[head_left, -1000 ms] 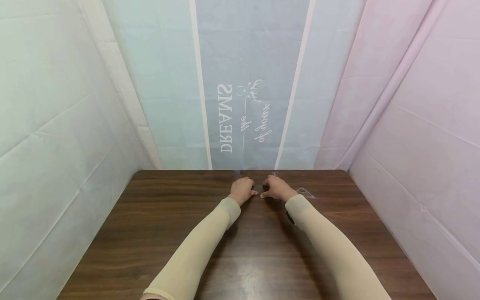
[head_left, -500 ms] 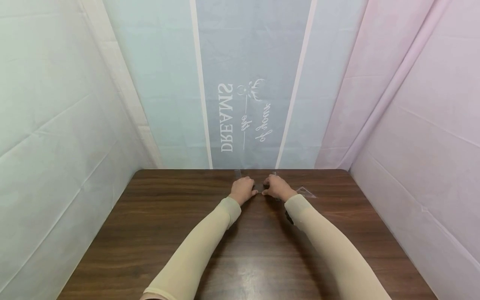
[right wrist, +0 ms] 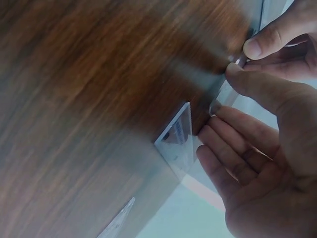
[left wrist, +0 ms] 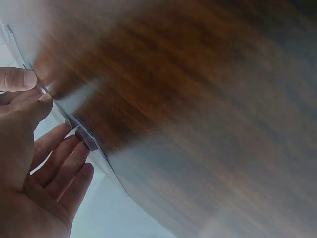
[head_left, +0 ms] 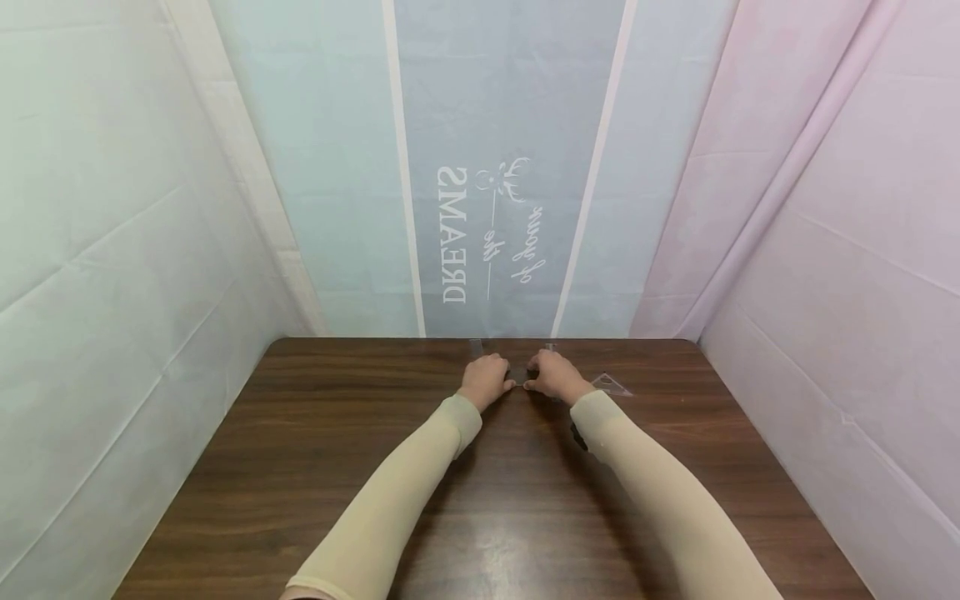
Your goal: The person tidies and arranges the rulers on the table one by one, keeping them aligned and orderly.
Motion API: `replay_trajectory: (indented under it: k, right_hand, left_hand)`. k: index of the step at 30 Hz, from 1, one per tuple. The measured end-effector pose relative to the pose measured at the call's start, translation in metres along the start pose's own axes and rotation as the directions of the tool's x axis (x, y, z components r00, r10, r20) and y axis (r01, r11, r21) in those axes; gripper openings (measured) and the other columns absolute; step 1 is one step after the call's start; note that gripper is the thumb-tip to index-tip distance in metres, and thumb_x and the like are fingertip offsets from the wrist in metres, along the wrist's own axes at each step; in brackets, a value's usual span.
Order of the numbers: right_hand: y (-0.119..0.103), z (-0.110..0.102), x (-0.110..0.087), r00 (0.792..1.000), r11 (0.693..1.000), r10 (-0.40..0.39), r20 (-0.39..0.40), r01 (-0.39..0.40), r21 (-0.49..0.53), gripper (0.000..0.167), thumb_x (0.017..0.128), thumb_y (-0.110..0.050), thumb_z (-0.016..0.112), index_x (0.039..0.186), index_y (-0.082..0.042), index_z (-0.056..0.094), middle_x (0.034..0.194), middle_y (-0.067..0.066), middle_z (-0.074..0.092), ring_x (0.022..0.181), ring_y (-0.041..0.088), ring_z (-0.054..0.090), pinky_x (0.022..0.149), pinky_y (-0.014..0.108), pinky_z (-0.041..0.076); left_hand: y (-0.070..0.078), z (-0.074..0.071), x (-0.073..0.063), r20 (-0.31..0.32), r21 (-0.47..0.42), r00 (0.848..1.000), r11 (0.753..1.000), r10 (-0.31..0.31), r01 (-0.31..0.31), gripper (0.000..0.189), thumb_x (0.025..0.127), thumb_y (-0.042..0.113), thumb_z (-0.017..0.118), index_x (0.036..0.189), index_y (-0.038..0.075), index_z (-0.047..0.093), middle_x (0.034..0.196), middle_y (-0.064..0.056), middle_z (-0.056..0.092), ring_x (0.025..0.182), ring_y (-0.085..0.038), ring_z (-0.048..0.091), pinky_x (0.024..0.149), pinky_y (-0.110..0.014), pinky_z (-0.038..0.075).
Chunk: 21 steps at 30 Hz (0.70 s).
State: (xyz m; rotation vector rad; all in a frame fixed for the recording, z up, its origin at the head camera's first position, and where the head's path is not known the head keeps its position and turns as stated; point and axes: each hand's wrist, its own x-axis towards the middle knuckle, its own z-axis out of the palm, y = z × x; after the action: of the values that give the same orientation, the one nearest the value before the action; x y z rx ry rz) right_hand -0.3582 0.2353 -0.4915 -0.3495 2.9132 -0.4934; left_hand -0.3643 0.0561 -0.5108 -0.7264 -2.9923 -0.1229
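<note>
Near the table's far edge, both hands meet over a clear, flat plastic piece (head_left: 518,377), its kind too hard to tell. My left hand (head_left: 484,380) pinches its left side, thumb toward me and fingers beyond. From the right, my right hand (head_left: 556,376) grips it the same way. In the right wrist view the thumbs come close together, and a clear rounded edge (right wrist: 215,107) shows by my right fingertips. Just past the hands lie a clear ruler-like strip (head_left: 476,347) and another clear piece (head_left: 551,346). My right hand partly covers the latter.
A clear set square (head_left: 613,384) lies on the brown wood-grain table (head_left: 337,450), right of my right wrist. Pale cloth walls stand on both sides, and a printed cloth (head_left: 517,125) hangs behind the far edge.
My right thumb has shifted slightly left, closer to my left thumb. Otherwise both hands stay in place with the clear piece between them.
</note>
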Motion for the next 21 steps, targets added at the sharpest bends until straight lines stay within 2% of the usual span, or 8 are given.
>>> replay_trajectory:
  k: [6, 14, 21]
  right_hand:
    - [0.0020, 0.0008, -0.0007, 1.000, 1.000, -0.013, 0.004, 0.013, 0.006, 0.045, 0.098, -0.023, 0.082, 0.133, 0.003, 0.071, 0.131, 0.019, 0.067, 0.120, 0.037, 0.067, 0.101, 0.051, 0.056]
    - [0.0042, -0.0011, -0.0029, 0.999, 0.999, -0.039, 0.003, 0.039, -0.005, 0.043, 0.098, -0.026, 0.082, 0.130, 0.001, 0.073, 0.128, 0.018, 0.068, 0.118, 0.037, 0.067, 0.100, 0.053, 0.056]
    - [0.0029, -0.0049, -0.0045, 0.999, 1.000, -0.026, 0.025, 0.025, 0.007, 0.043, 0.097, -0.027, 0.083, 0.131, -0.001, 0.073, 0.130, 0.016, 0.067, 0.103, 0.028, 0.069, 0.092, 0.048, 0.059]
  left_hand:
    - [-0.0012, 0.0012, -0.0018, -0.004, -0.003, 1.000, 1.000, 0.003, -0.003, 0.030, 0.103, 0.042, 0.074, 0.115, 0.015, 0.080, 0.110, -0.004, 0.074, 0.103, -0.023, 0.073, 0.082, -0.040, 0.063]
    - [-0.0030, 0.0012, -0.0030, 0.010, -0.011, 1.000, 1.000, 0.008, -0.008, 0.035, 0.104, 0.043, 0.073, 0.124, 0.015, 0.078, 0.115, -0.004, 0.073, 0.105, -0.022, 0.072, 0.084, -0.040, 0.063]
    - [-0.0042, -0.0017, -0.0044, 0.036, -0.032, 0.999, 0.999, 0.008, -0.007, 0.045, 0.103, 0.046, 0.074, 0.135, 0.016, 0.073, 0.124, -0.004, 0.071, 0.114, -0.022, 0.069, 0.091, -0.041, 0.062]
